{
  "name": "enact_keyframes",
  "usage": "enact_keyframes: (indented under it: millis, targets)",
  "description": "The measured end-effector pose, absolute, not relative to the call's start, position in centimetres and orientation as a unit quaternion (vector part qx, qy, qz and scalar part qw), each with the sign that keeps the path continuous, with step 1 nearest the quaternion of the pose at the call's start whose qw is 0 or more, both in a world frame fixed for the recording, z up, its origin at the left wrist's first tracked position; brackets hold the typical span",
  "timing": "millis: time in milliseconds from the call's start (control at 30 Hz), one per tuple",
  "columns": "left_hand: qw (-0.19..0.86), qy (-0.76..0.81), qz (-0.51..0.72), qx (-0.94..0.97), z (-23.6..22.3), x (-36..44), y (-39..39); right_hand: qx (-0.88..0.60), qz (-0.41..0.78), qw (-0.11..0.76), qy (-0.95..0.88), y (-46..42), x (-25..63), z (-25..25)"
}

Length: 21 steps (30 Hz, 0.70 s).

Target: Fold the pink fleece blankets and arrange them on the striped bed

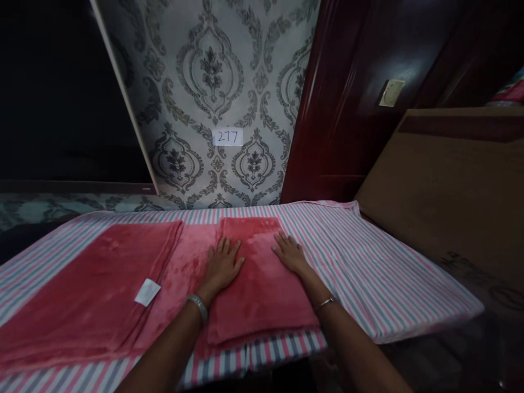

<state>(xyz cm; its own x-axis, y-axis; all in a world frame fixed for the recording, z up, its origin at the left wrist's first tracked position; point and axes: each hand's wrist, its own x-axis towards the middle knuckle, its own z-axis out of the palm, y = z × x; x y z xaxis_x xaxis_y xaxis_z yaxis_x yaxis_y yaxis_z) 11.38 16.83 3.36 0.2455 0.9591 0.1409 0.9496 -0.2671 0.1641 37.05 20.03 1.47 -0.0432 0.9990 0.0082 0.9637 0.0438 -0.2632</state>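
Note:
A coral-red plush blanket (262, 289) lies spread across the table, its right part folded over into a thick rectangular panel. On that panel's left edge rests my left hand (222, 265), palm down with fingers spread. My right hand (290, 252) lies flat on the panel's right edge, its fingers stretched out and slightly apart. Neither hand grips anything. Left of the panel runs a single lighter strip of the blanket, and beyond it another folded section bears a white label (147, 292) near its inner edge.
A striped cloth (368, 267) covers the table. Behind it are patterned wallpaper with a paper marked 277 (227, 136), a dark screen (73, 98) on the left and a dark red wooden panel (327, 109). A large cardboard box (458, 196) stands at the right.

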Motion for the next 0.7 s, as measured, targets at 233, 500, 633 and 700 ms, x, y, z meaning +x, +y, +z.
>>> enact_keyframes:
  millis: [233, 500, 633, 700]
  targets:
    - [0.025, 0.606, 0.178, 0.775, 7.5, 11.7, 21.5, -0.646, 0.065, 0.12, -0.751, 23.1, 33.0, 5.7]
    - [-0.011, 0.625, 0.083, 0.776, 3.0, 11.8, 25.4, -0.555, 0.059, 0.107, -0.823, 25.8, 27.2, 3.8]
    - [-0.017, 0.626, 0.059, 0.778, 2.8, 11.6, 25.3, -0.598, 0.071, 0.112, -0.791, 26.8, 28.8, 2.6]
    - [-0.008, 0.631, 0.05, 0.774, 3.2, 11.7, 25.3, -0.643, 0.084, 0.101, -0.755, 27.4, 30.2, 2.7]
